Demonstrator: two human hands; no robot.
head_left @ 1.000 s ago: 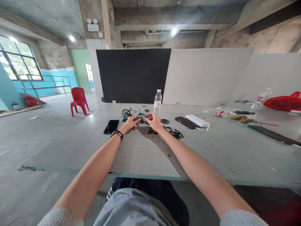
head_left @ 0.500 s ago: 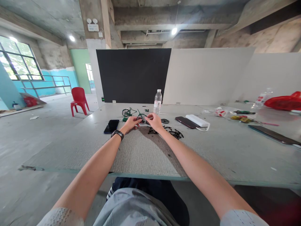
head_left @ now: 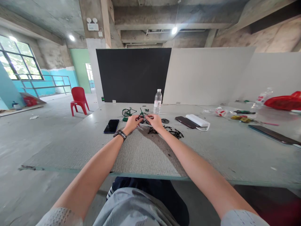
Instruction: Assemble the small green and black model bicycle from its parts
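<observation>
A small green model bicycle [head_left: 129, 111] lies on the grey table [head_left: 211, 147] far ahead of me. My left hand [head_left: 132, 123], with a dark watch on its wrist, pinches one of the bicycle's wheels [head_left: 142, 116] from the left. My right hand [head_left: 154, 122] has its fingers closed on the same wheel from the right. Small black parts [head_left: 175, 133] lie just right of my right hand, and a loose black wheel [head_left: 165, 121] rests beyond them.
A black phone [head_left: 111, 126] lies left of my hands, a water bottle [head_left: 157, 101] stands behind them. To the right are another phone [head_left: 185, 122], a white power bank [head_left: 198, 121], tools and a red bag [head_left: 284, 102]. A red chair [head_left: 79, 99] stands far left.
Both hands have shifted slightly right and closer together around the wheel. The rest of the table is as before.
</observation>
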